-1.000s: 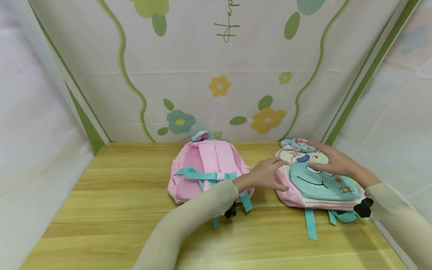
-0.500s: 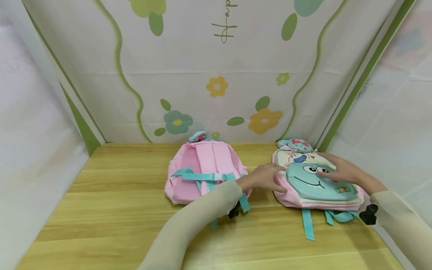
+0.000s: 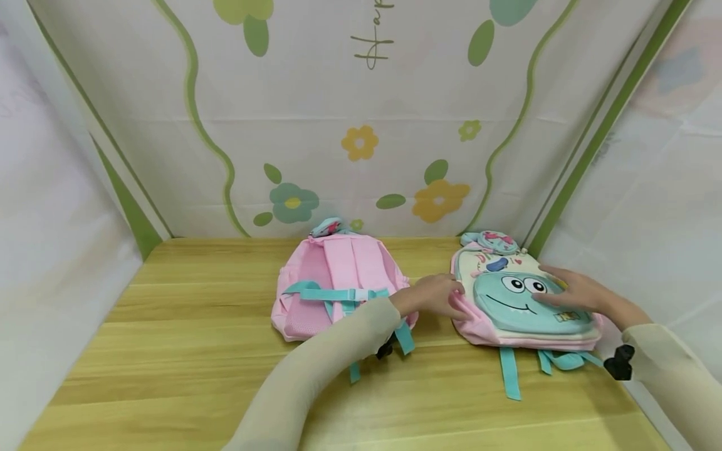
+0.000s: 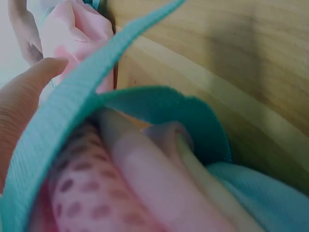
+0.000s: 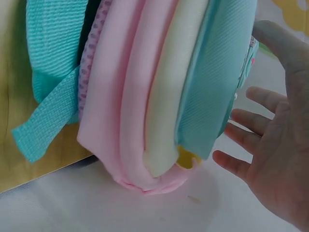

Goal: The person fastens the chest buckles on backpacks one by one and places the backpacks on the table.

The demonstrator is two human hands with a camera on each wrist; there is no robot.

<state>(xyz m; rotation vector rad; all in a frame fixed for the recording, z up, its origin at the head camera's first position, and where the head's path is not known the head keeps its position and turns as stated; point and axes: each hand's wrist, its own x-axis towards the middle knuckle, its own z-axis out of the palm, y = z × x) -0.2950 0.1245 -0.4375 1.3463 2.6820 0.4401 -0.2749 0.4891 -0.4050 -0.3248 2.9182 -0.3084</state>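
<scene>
A pink and cream child's backpack [image 3: 510, 316] lies front up at the right of the table, a smiling teal monster face on its pocket. My left hand [image 3: 433, 294] touches its pink left side, fingers and thumb spread apart. Over its right side hovers my right hand [image 3: 583, 293]; in the right wrist view the fingers [image 5: 263, 99] are loosely spread beside the teal pocket [image 5: 212, 72], not closed on it. A second pink backpack [image 3: 361, 260] lies back up to the left, under my left forearm. Its teal strap [image 4: 72, 104] crosses the left wrist view.
Teal straps [image 3: 510, 373] from the right backpack trail on the wooden table [image 3: 186, 338]. Printed cloth walls stand behind [image 3: 316, 94] and at both sides. The right backpack is close to the right wall [image 3: 665, 207]. Each wrist carries a black device [image 3: 619, 363].
My left hand has moved against the right backpack's side, where a gap showed before. My right hand has shifted slightly toward the bag's right edge, uncovering the monster's eyes. Head view turned slightly.
</scene>
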